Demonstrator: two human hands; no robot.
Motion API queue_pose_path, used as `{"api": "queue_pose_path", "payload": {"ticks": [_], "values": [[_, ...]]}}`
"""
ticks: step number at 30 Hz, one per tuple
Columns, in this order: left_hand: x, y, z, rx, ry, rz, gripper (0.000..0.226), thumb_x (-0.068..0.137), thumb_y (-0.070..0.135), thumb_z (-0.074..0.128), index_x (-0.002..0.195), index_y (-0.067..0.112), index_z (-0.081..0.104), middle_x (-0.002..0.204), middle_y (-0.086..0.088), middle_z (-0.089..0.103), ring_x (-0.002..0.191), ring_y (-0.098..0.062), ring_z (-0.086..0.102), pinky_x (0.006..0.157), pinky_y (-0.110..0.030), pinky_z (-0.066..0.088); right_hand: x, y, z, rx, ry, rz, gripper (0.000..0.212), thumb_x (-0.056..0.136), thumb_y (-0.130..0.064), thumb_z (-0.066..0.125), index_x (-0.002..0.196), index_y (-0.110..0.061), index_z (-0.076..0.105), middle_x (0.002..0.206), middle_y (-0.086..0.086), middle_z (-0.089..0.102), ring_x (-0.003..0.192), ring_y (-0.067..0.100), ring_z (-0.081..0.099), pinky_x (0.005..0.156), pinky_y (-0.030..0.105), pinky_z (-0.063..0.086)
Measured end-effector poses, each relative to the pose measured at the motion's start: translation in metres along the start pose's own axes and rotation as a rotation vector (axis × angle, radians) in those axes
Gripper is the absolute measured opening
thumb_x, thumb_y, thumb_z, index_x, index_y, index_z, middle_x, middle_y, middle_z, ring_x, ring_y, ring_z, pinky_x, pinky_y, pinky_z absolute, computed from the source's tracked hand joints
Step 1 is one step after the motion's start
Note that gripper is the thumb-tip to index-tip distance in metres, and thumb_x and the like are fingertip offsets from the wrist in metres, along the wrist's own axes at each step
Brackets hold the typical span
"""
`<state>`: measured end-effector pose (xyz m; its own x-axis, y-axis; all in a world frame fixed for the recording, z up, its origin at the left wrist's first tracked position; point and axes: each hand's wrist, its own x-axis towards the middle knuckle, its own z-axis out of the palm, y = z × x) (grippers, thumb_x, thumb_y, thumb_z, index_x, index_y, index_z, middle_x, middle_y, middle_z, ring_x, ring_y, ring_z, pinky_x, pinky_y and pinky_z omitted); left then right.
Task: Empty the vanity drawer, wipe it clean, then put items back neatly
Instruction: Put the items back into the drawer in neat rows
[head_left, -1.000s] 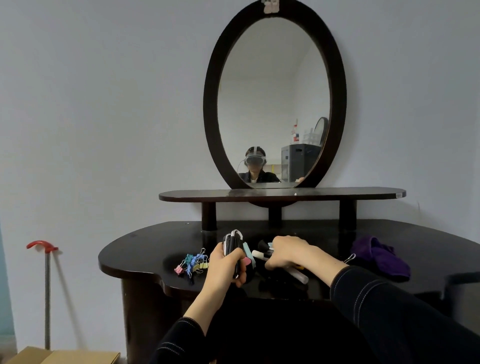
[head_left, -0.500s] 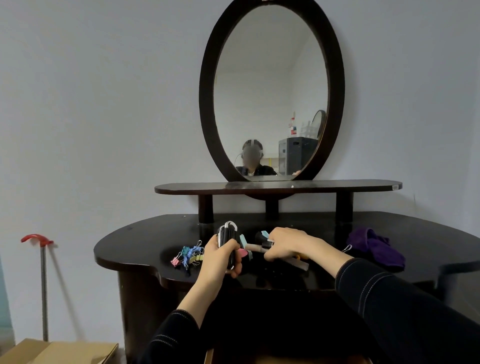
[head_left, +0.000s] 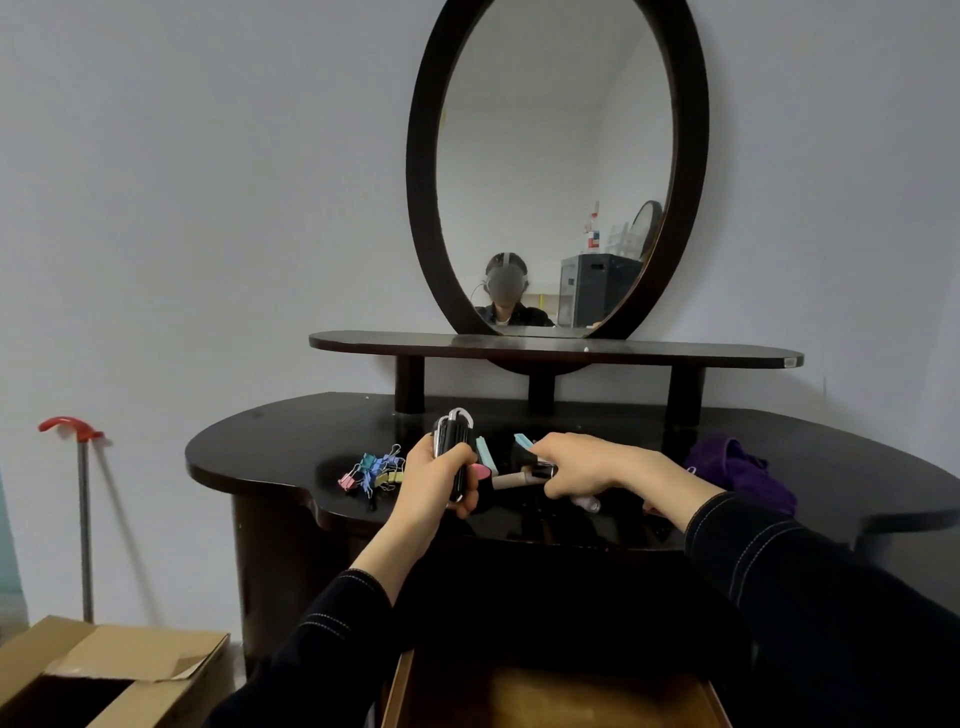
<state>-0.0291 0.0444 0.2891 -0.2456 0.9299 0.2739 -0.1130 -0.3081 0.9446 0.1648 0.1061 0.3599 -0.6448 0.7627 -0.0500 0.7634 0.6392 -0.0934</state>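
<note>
My left hand (head_left: 434, 488) grips a black oblong case with a silver loop (head_left: 453, 436), held upright above the dark vanity top (head_left: 270, 441). My right hand (head_left: 576, 465) is closed around a makeup brush with a tan handle (head_left: 514, 478), lying among small items: a mint stick (head_left: 485, 452), a light blue piece (head_left: 523, 441) and a pale tube (head_left: 587, 503). A pile of coloured binder clips (head_left: 374, 470) lies to the left of my left hand. The wooden drawer (head_left: 550, 691) stands pulled out at the bottom of the view; its visible floor is bare.
A purple cloth (head_left: 737, 473) lies on the vanity's right side. An oval mirror (head_left: 556, 166) rises over a narrow raised shelf (head_left: 550, 345). An open cardboard box (head_left: 109, 670) sits on the floor at left, beside a red-handled pole (head_left: 80, 499).
The camera has tilted down, bringing the open drawer and the box into view. Both hands stay over the items; the left has kept hold of the black case.
</note>
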Motion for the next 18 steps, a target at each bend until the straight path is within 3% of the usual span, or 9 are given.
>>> {"api": "queue_pose_path", "payload": {"ticks": [2, 5, 8, 12, 15, 18], "values": [[0.0, -0.001, -0.001, -0.003, -0.005, 0.002, 0.025, 0.075, 0.017, 0.061, 0.095, 0.01, 0.048, 0.062, -0.014, 0.06, 0.04, -0.024, 0.047, 0.039, -0.026, 0.034, -0.004, 0.002, 0.002, 0.052, 0.055, -0.004, 0.009, 0.088, -0.008, 0.059, 0.095, -0.008, 0.053, 0.046, -0.012, 0.058, 0.048, 0.01, 0.055, 0.064, 0.034, 0.04], [0.0, -0.001, -0.002, -0.005, -0.002, 0.003, 0.024, 0.076, 0.017, 0.061, 0.096, 0.01, 0.049, 0.062, -0.013, 0.061, 0.04, -0.023, 0.048, 0.039, -0.026, 0.035, -0.012, 0.007, 0.004, 0.249, 0.127, -0.035, 0.004, 0.093, -0.007, 0.059, 0.095, -0.011, 0.058, 0.052, -0.005, 0.061, 0.045, 0.002, 0.059, 0.06, 0.035, 0.044], [-0.002, 0.001, 0.0, 0.016, 0.012, 0.003, 0.026, 0.075, 0.018, 0.062, 0.097, 0.01, 0.05, 0.062, -0.012, 0.061, 0.041, -0.023, 0.049, 0.038, -0.027, 0.035, -0.021, 0.013, 0.008, 0.478, 0.155, -0.047, 0.017, 0.094, -0.007, 0.063, 0.111, -0.007, 0.063, 0.097, 0.013, 0.071, 0.067, 0.008, 0.07, 0.065, 0.033, 0.056], [-0.011, 0.002, 0.007, 0.112, 0.011, 0.021, 0.025, 0.075, 0.016, 0.062, 0.096, 0.009, 0.05, 0.06, -0.009, 0.058, 0.046, -0.025, 0.052, 0.039, -0.028, 0.037, -0.036, 0.026, 0.018, 0.594, 0.177, -0.066, 0.017, 0.092, -0.005, 0.067, 0.109, -0.003, 0.063, 0.11, 0.006, 0.067, 0.078, 0.025, 0.073, 0.077, 0.038, 0.062], [-0.022, 0.003, 0.016, 0.198, -0.006, 0.036, 0.016, 0.081, 0.013, 0.061, 0.093, 0.009, 0.051, 0.061, -0.008, 0.058, 0.044, -0.023, 0.051, 0.039, -0.028, 0.038, -0.05, 0.034, 0.018, 0.665, 0.259, -0.054, 0.015, 0.092, -0.001, 0.065, 0.103, -0.012, 0.064, 0.109, 0.002, 0.067, 0.068, 0.014, 0.071, 0.062, 0.023, 0.056], [-0.036, 0.009, 0.029, 0.221, -0.026, 0.014, 0.014, 0.086, 0.014, 0.061, 0.093, 0.009, 0.05, 0.062, -0.01, 0.058, 0.043, -0.022, 0.049, 0.039, -0.027, 0.036, -0.065, 0.037, 0.021, 0.751, 0.326, 0.008, 0.02, 0.092, -0.005, 0.064, 0.109, -0.015, 0.07, 0.108, 0.0, 0.073, 0.069, 0.011, 0.071, 0.047, 0.018, 0.045]]}}
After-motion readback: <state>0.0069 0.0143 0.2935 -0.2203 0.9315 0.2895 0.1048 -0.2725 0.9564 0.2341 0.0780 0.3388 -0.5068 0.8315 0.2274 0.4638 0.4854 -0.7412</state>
